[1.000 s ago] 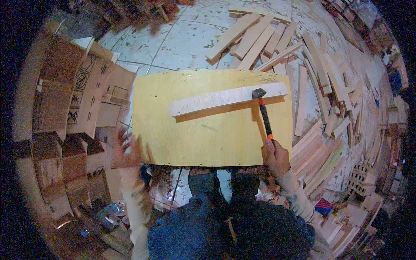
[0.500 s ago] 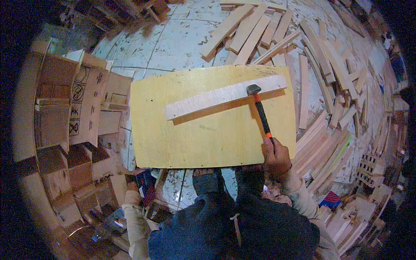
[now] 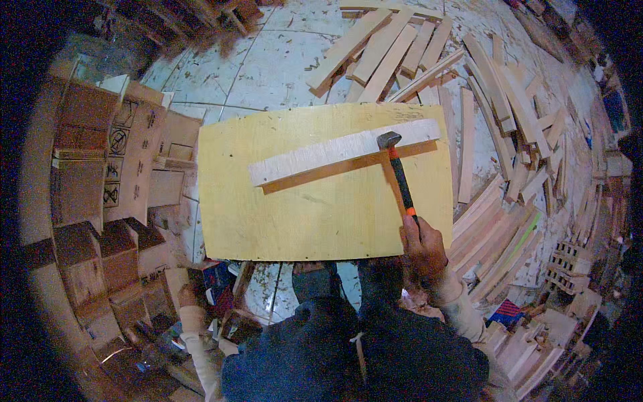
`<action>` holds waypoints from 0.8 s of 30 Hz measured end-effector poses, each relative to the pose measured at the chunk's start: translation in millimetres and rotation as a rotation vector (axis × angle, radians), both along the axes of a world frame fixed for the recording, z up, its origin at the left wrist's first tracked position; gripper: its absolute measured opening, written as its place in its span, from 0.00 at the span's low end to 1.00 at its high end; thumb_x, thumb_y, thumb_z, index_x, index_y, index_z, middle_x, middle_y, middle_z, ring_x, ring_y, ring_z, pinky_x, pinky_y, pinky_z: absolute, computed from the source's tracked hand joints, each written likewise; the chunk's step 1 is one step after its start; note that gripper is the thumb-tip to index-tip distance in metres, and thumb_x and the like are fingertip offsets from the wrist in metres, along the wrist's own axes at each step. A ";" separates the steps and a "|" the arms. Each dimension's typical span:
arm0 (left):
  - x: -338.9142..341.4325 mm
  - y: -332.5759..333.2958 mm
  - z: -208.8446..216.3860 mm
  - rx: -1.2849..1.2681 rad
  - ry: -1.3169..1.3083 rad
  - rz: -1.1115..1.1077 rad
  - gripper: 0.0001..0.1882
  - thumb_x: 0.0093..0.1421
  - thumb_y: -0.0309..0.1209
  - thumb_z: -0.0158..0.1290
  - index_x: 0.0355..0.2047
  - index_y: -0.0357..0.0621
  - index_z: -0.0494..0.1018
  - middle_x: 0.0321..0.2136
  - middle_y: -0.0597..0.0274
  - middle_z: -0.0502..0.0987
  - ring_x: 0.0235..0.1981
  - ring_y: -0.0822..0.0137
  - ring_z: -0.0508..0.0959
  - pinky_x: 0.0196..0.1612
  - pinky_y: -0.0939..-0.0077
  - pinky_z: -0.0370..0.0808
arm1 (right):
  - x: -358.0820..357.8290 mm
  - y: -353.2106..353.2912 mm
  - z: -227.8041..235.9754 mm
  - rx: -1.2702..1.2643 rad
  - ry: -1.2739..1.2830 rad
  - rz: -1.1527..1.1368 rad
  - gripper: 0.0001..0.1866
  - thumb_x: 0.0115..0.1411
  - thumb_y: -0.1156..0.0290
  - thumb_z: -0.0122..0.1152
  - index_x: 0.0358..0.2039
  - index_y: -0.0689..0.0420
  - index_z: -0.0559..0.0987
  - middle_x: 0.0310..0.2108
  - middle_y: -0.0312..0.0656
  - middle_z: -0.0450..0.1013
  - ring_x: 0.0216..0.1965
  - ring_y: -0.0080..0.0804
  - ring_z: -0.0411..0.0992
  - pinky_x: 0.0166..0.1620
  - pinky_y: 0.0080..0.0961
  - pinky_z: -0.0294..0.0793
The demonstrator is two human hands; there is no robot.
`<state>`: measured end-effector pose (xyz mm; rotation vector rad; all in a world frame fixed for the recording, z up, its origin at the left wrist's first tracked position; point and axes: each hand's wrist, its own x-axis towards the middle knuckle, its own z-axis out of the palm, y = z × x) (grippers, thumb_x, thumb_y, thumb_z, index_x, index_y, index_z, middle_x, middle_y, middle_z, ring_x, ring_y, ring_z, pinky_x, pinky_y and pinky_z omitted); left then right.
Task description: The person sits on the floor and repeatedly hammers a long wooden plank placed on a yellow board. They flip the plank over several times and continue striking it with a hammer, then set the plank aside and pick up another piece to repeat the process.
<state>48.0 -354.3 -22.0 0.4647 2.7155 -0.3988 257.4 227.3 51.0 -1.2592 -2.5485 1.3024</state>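
Note:
My right hand (image 3: 426, 249) is closed round the lower end of a hammer (image 3: 402, 184) with a black and orange handle. The hammer's dark head lies over a pale wooden strip (image 3: 321, 157), right of the strip's middle. That strip rests at a slant on a yellow wooden board (image 3: 268, 228) in front of my legs. Off to the lower left, my left hand (image 3: 189, 295) reaches down beside an open cardboard box (image 3: 175, 285) and a dark blue and red box (image 3: 218, 285). Its fingers are too dim and blurred to make out.
Cut wooden planks (image 3: 388, 60) lie loosely piled on the tiled floor (image 3: 268, 74) at the far side, and more planks (image 3: 495, 228) lie along the right. Cardboard boxes (image 3: 87, 174) stand on the left. Wood chips litter the tiles.
My left hand has moved further left and outward, towards the cardboard boxes. The hammer stays in my right hand over the strip, with only a slight shift as the whole view moves.

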 end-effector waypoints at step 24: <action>-67.7 452.5 41.3 0.925 0.179 -0.544 0.10 0.56 0.27 0.50 0.40 0.40 0.70 0.38 0.49 0.76 0.42 0.47 0.76 0.43 0.54 0.70 | 82.4 1.4 25.5 0.264 -0.222 0.026 0.22 0.59 0.49 0.58 0.31 0.59 0.73 0.20 0.52 0.72 0.23 0.53 0.74 0.25 0.43 0.72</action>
